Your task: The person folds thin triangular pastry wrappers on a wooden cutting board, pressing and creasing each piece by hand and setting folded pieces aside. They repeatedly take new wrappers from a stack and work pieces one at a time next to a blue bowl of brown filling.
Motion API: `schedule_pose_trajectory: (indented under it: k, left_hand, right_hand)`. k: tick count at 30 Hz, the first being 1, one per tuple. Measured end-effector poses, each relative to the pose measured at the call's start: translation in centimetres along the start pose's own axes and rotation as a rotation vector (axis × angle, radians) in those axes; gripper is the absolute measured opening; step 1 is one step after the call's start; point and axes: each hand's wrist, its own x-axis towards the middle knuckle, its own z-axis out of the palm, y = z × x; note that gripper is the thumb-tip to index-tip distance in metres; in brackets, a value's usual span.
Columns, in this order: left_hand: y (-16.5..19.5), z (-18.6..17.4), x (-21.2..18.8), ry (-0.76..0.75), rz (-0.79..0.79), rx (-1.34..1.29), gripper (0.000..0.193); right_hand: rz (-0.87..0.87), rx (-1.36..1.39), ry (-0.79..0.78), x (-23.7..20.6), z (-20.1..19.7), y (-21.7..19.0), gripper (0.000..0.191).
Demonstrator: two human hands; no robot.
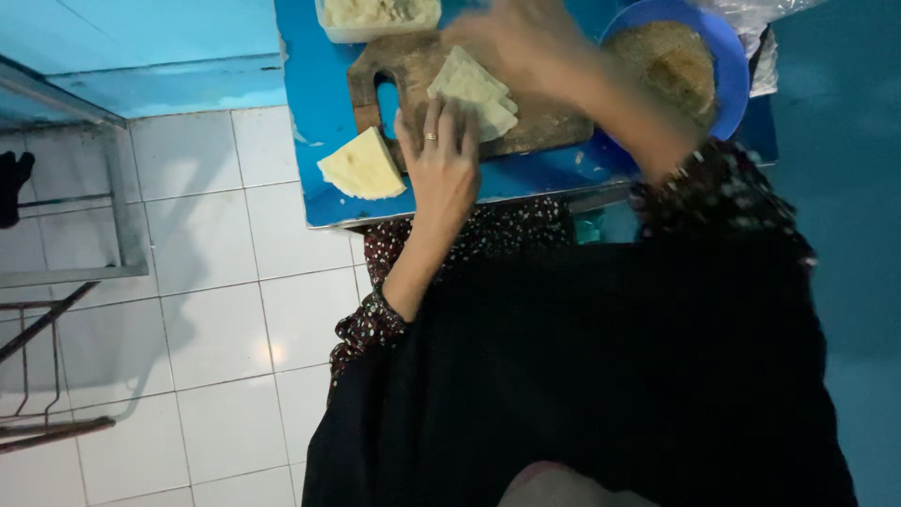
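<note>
My left hand [441,160], a ring on one finger, lies flat on the near edge of a brown wooden cutting board [399,66], its fingertips touching a stack of pale folded wrappers [474,89]. My right hand [521,42] is blurred and hovers over the far side of that stack, fingers apart; whether it grips a sheet is unclear. A separate pale triangular folded wrapper [361,167] lies on the blue table [324,103] left of my left hand.
A white container of pale filling [375,17] stands behind the board. A blue bowl of brown crumbs [678,61] sits at the right, plastic bags behind it. White tiled floor and a metal rack [56,272] lie to the left. My dark clothing fills the foreground.
</note>
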Motion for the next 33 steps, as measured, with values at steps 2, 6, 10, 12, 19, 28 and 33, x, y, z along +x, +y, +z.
schedule_pose_trajectory:
  k: [2, 6, 10, 12, 19, 28, 33]
  left_hand:
    - [-0.6, -1.3, 1.4, 0.02, 0.011, 0.003, 0.032]
    - [-1.9, -4.0, 4.2, -0.013, 0.005, 0.028, 0.03]
    - [-3.8, -7.3, 8.3, -0.022, -0.018, -0.045, 0.036]
    - [-3.9, -8.8, 8.9, -0.007, -0.031, -0.054, 0.035]
    - [2.9, -11.6, 5.6, -0.018, -0.128, -0.115, 0.041]
    - [-3.1, -21.0, 9.6, 0.055, -0.253, -0.207, 0.024]
    - [-1.4, -22.6, 10.4, 0.006, -0.318, -0.171, 0.019]
  right_hand:
    - [-0.007, -0.153, -0.072, -1.2, -2.0, -2.8, 0.046]
    - [0.087, -0.192, -0.18, -1.0, -5.2, -3.9, 0.045]
    - [0.236, 0.11, 0.104, -1.7, -12.6, -0.9, 0.043]
    - [0.229, 0.174, 0.182, -2.1, -15.7, -0.2, 0.042]
    - [0.825, 0.03, -0.541, -8.4, -22.3, -5.4, 0.06]
    - [0.502, 0.216, -0.228, -2.1, -22.6, -5.2, 0.068]
    - [0.421, 0.161, -0.047, -4.0, -24.4, -4.6, 0.058]
